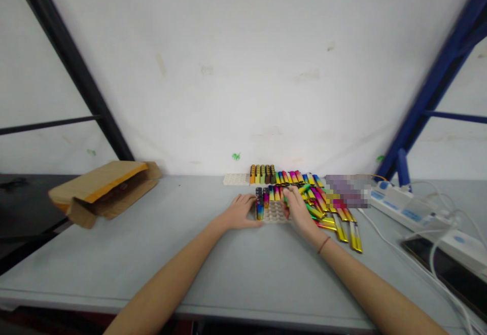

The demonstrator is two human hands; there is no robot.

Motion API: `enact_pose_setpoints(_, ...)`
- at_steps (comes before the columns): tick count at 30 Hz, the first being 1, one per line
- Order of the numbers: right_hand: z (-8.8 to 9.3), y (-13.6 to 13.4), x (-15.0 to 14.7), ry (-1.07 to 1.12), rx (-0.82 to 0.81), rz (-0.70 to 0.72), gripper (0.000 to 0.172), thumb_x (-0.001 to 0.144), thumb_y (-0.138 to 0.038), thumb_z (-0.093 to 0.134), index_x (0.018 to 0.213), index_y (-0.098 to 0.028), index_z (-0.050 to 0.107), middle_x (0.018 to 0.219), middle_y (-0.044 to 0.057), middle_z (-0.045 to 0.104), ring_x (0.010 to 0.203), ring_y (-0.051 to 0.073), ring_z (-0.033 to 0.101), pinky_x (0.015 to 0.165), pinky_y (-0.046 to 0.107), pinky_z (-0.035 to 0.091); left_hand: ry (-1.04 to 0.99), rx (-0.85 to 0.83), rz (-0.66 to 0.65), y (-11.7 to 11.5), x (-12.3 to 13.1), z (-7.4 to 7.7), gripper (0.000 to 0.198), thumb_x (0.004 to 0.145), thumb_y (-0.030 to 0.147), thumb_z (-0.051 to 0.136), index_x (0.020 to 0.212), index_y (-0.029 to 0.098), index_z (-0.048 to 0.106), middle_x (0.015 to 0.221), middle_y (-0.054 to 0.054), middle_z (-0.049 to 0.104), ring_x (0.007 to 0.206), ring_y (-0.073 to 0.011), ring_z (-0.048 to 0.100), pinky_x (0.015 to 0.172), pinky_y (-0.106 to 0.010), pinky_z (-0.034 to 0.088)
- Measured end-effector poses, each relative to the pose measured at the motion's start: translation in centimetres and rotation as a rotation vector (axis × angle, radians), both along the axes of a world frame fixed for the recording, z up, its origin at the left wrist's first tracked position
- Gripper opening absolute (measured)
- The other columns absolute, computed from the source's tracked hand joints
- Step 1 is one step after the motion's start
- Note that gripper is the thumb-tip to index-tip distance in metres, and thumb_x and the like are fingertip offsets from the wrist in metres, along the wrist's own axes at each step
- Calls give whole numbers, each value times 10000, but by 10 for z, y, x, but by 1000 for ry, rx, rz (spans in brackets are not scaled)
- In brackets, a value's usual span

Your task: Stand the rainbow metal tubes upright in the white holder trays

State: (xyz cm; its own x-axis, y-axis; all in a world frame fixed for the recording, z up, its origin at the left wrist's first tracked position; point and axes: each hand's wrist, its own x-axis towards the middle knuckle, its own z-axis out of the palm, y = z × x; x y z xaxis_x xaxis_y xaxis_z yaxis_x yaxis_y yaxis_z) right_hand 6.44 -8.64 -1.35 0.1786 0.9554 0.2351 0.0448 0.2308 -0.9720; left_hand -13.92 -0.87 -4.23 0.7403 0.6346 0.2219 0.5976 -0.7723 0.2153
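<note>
A white plastic tray [274,215] with round sockets lies on the grey table, with a few rainbow-coloured metallic tubes [259,207] standing in its far and left sockets. My left hand [239,212] rests flat beside the tray's left edge, fingers stretched out and touching it. My right hand [299,208] is at the tray's right side, fingers curled round a green-tinted tube. A heap of loose iridescent tubes [331,213] lies just right of that hand. Behind, a second tray [236,179] holds a row of tubes [262,174].
An open cardboard box [102,190] lies on its side at the left. White power strips [403,208] with cables and a dark phone [449,269] sit at the right. A white wall stands behind the grey table [152,254]; dark and blue shelf struts frame both sides.
</note>
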Motion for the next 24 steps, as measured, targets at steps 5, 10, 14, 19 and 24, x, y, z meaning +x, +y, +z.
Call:
enact_pose_setpoints(5, 1, -1, 2, -247, 171, -21, 284, 848, -493, 523, 906, -215, 526, 822, 28, 622, 765, 184, 579, 679, 292, 457, 5, -12, 14, -1, 1, 1, 806, 723, 625, 675, 1328, 131, 475, 1352, -178, 503, 1258, -363, 451, 1103, -508, 276)
enact_pose_setpoints(10, -14, 7, 2, -335, 209, 3, 305, 837, -428, 554, 998, -177, 617, 866, 58, 660, 756, 194, 602, 706, 315, 480, 20, -23, 26, -2, 1, 2, 813, 726, 610, 687, 1340, 127, 466, 1376, -182, 479, 1271, -367, 437, 1117, -520, 247)
enact_pose_setpoints(14, -20, 7, 0, -469, 217, -1, 275, 849, -372, 547, 1030, -177, 621, 862, 65, 687, 756, 201, 644, 721, 321, 503, 21, -13, 11, -3, 1, 2, 791, 738, 597, 685, 1333, 123, 469, 1368, -180, 483, 1259, -350, 445, 1106, -502, 272)
enact_pose_setpoints(19, -18, 7, 3, -667, 256, -27, 281, 896, -341, 498, 1144, -229, 568, 862, 49, 688, 785, 212, 662, 741, 325, 501, 23, -7, 11, -1, 0, 0, 808, 739, 617, 675, 1333, 113, 462, 1366, -189, 482, 1258, -350, 444, 1105, -504, 273)
enact_pose_setpoints(24, -19, 9, 5, -805, 330, -46, 269, 913, -293, 482, 1132, -230, 625, 934, 75, 697, 856, 229, 653, 791, 342, 496, 7, -2, 19, 0, 0, -3, 799, 727, 635, 670, 1332, 155, 466, 1363, -167, 489, 1255, -362, 448, 1105, -519, 269)
